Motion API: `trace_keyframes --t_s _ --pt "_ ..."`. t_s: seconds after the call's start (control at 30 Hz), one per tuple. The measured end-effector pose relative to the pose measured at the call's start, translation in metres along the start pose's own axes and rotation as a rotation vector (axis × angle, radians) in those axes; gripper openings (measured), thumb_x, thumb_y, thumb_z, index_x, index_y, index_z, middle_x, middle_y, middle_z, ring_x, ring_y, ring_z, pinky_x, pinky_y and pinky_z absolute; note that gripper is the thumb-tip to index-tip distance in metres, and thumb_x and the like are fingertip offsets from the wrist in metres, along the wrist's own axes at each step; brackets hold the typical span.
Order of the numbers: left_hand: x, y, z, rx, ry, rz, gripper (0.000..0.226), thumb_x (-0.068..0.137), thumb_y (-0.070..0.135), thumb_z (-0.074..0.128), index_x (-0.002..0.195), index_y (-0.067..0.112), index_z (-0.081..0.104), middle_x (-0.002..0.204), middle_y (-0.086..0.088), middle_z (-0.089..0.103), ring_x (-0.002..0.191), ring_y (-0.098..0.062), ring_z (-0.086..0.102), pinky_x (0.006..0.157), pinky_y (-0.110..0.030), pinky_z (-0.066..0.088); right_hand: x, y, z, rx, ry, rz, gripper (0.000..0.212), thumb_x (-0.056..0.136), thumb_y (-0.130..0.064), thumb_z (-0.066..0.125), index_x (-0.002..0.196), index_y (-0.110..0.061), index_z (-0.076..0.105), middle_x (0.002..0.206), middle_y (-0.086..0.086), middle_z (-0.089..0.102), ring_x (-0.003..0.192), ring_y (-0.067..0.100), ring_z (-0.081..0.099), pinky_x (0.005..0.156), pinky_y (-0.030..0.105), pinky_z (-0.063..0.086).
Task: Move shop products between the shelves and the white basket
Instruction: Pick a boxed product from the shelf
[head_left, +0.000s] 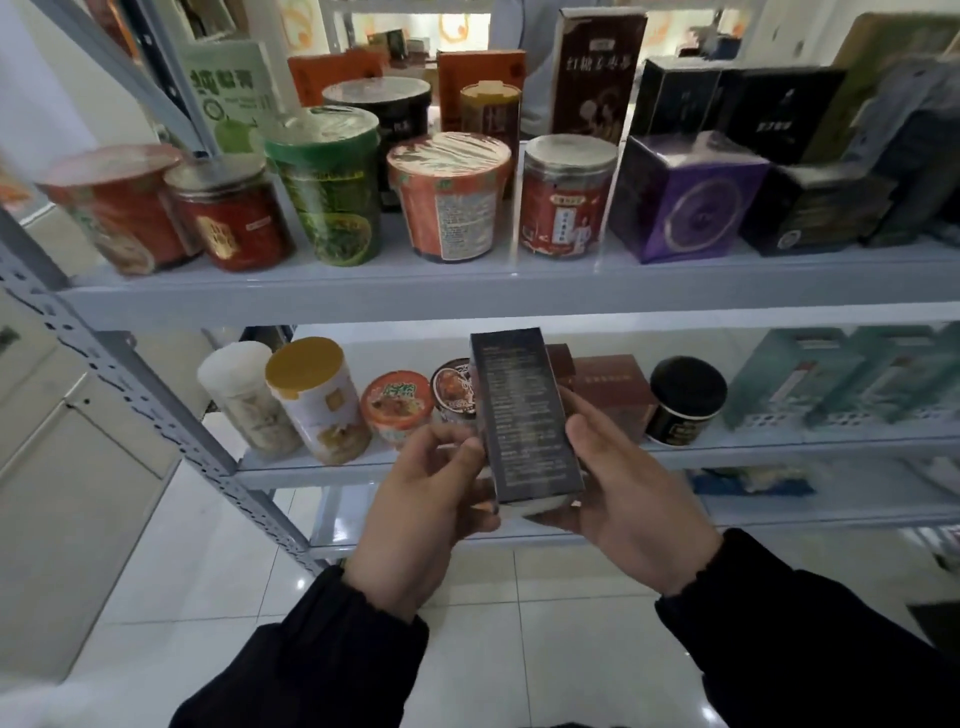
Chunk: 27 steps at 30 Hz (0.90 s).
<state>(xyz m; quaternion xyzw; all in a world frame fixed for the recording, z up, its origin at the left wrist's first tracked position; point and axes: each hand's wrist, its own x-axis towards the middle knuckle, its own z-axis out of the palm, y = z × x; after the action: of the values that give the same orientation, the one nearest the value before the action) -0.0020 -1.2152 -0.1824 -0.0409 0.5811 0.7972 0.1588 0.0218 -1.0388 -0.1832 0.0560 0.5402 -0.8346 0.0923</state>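
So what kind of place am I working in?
Probably a small shop, perhaps a mock one: tiered metal shelves, rows of packaged noodle cups and jars, boxed goods like the purple box.

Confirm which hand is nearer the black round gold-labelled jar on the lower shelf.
Right. The right hand holds the tall dark cardboard box just left of and below the black round jar; the left hand grips the box's other side, farther left.
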Motion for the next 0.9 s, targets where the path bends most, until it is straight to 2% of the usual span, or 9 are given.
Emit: trace_keyframes --t_s 0.13,0.23,0.33,0.43,0.5,0.57,0.67,0.8,0.9 --pt "0.004 -0.007 0.020 0.020 -0.098 0.001 0.039 0.086 0.033 0.062 0.117 0.010 0.063 0.105 -0.011 0.075 0.085 -0.030 0.074 0.066 -0.036 0.062 -0.008 -0.012 -0.022 0.013 0.039 -0.039 0.046 0.085 -0.032 0.061 0.130 -0.024 0.064 0.124 0.009 0.073 0.114 0.030 0.071 0.087 0.050 0.062" --pt "0.006 -0.013 0.041 0.036 -0.119 0.014 0.030 0.093 0.024 0.058 0.118 0.011 0.067 0.109 -0.016 0.074 0.093 -0.032 0.073 0.071 -0.043 0.062 -0.013 -0.022 -0.045 0.022 0.096 -0.089 0.041 0.087 -0.026 0.060 0.127 -0.023 0.067 0.124 0.009 0.073 0.113 0.028 0.069 0.082 0.046 0.063" --pt "0.013 -0.021 0.068 0.023 -0.072 0.019 0.020 0.104 0.011 0.048 0.110 0.009 0.067 0.102 -0.017 0.074 0.082 -0.031 0.071 0.062 -0.039 0.061 -0.019 -0.033 -0.078 0.024 0.153 -0.122 0.034 0.100 -0.007 0.051 0.125 -0.020 0.071 0.122 0.007 0.074 0.116 0.030 0.068 0.076 0.041 0.062" --pt "0.020 -0.032 0.100 0.025 -0.005 0.031 0.007 0.101 0.013 0.055 0.095 0.009 0.055 0.094 -0.018 0.069 0.073 -0.031 0.067 0.054 -0.037 0.060 -0.027 -0.043 -0.109 -0.070 0.165 -0.136 0.045 0.103 0.006 0.043 0.129 -0.018 0.070 0.125 0.000 0.074 0.122 0.031 0.065 0.098 0.056 0.056" --pt "0.019 -0.040 0.124 0.039 -0.004 0.009 0.009 0.104 0.016 0.052 0.102 0.008 0.056 0.093 -0.016 0.072 0.068 -0.026 0.070 0.052 -0.035 0.059 -0.032 -0.049 -0.125 -0.111 0.174 -0.144 0.044 0.103 0.005 0.047 0.133 -0.019 0.068 0.125 0.002 0.074 0.120 0.029 0.067 0.104 0.056 0.053" --pt "0.016 -0.049 0.147 0.026 -0.032 -0.037 0.025 0.104 0.029 0.050 0.113 0.008 0.060 0.097 -0.014 0.076 0.071 -0.026 0.073 0.053 -0.035 0.060 -0.036 -0.053 -0.140 -0.100 0.167 -0.153 0.044 0.100 0.005 0.053 0.134 -0.019 0.066 0.121 0.006 0.075 0.108 0.023 0.071 0.092 0.041 0.061" --pt "0.014 -0.058 0.176 -0.039 -0.095 -0.131 0.052 0.087 0.046 0.055 0.123 0.009 0.062 0.104 -0.016 0.076 0.078 -0.029 0.075 0.057 -0.038 0.061 -0.041 -0.057 -0.166 -0.088 0.200 -0.175 0.040 0.093 0.001 0.066 0.125 -0.021 0.070 0.103 0.001 0.076 0.096 0.016 0.071 0.078 0.027 0.058" --pt "0.014 -0.074 0.206 -0.049 -0.126 -0.253 0.049 0.096 0.038 0.049 0.128 0.003 0.059 0.108 -0.021 0.075 0.086 -0.036 0.076 0.056 -0.035 0.061 -0.044 -0.060 -0.200 -0.030 0.323 -0.143 0.062 0.059 -0.030 0.096 0.116 -0.022 0.071 0.108 0.008 0.074 0.100 0.026 0.072 0.082 0.036 0.056" --pt "0.008 -0.087 0.226 -0.060 -0.087 -0.267 0.037 0.104 0.029 0.045 0.117 0.001 0.065 0.105 -0.024 0.075 0.084 -0.033 0.076 0.061 -0.035 0.062 -0.050 -0.064 -0.218 0.017 0.228 -0.105 0.071 0.064 -0.038 0.093 0.122 -0.007 0.067 0.119 0.017 0.073 0.110 0.035 0.070 0.090 0.043 0.055"
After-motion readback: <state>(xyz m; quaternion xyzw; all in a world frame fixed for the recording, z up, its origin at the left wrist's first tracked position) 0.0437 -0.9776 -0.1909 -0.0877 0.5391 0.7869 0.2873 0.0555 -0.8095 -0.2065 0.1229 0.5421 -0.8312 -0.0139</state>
